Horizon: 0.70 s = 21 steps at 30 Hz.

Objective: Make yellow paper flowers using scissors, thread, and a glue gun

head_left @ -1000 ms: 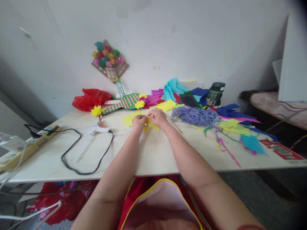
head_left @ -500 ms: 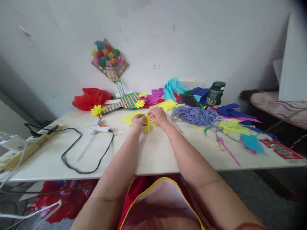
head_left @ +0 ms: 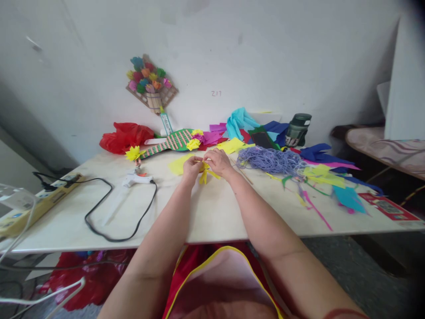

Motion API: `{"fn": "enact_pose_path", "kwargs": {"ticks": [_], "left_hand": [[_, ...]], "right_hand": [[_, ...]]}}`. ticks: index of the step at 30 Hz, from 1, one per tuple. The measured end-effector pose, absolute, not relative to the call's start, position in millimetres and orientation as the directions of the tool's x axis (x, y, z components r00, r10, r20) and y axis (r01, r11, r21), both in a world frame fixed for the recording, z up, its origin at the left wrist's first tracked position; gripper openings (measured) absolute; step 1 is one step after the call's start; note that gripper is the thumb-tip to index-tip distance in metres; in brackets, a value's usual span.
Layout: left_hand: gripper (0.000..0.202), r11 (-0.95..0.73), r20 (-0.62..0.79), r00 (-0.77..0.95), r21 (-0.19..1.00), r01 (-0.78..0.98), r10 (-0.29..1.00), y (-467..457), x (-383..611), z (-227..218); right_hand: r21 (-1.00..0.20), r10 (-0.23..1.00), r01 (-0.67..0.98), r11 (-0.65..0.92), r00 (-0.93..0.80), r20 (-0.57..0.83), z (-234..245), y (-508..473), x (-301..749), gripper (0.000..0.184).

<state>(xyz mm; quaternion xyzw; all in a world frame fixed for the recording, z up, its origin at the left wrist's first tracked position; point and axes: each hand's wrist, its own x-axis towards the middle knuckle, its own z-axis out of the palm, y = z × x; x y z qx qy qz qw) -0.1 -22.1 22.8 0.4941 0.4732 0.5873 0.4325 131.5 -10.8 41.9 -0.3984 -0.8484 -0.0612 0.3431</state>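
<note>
My left hand (head_left: 191,169) and my right hand (head_left: 218,163) meet over the middle of the white table (head_left: 212,212). Both pinch a small yellow paper flower (head_left: 205,172), whose cut strips hang down between them. A yellow paper sheet (head_left: 177,165) lies just behind my left hand. A thin stick (head_left: 243,174) lies on the table to the right of my right hand.
A white glue gun (head_left: 135,179) with a black cord (head_left: 116,221) lies at the left, near a power strip (head_left: 36,201). A heap of purple yarn (head_left: 270,160), coloured paper scraps (head_left: 327,181), a dark jar (head_left: 298,129) and a striped paddle with flowers (head_left: 172,141) surround the hands.
My hands stay in place; the fingers shift slightly on the yellow flower. Nothing else has moved.
</note>
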Motion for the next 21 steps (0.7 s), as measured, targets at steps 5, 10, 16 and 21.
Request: {"fn": "enact_pose_path", "kwargs": {"ticks": [5, 10, 16, 21], "left_hand": [[0.022, -0.139, 0.13, -0.102, 0.986, -0.093, 0.986, -19.4, -3.0, 23.0], [0.031, -0.074, 0.081, 0.055, 0.991, -0.113, 0.995, -22.1, -6.0, 26.4], [0.039, -0.118, 0.128, 0.12, 0.989, -0.091, 0.984, -27.2, -6.9, 28.0], [0.045, -0.138, 0.149, 0.118, 0.986, -0.091, 0.982, -29.1, -8.0, 28.9]], "right_hand": [[-0.201, 0.669, 0.734, 0.649, -0.425, 0.61, 43.1, -11.4, 133.4, 0.013], [-0.244, 0.68, 0.725, 0.644, -0.396, 0.617, 40.8, -7.2, 134.9, 0.013], [-0.327, 0.676, 0.674, 0.662, -0.349, 0.649, 38.7, -3.6, 135.1, 0.014], [-0.379, 0.698, 0.667, 0.642, -0.304, 0.648, 39.4, -4.5, 137.3, 0.013]]}}
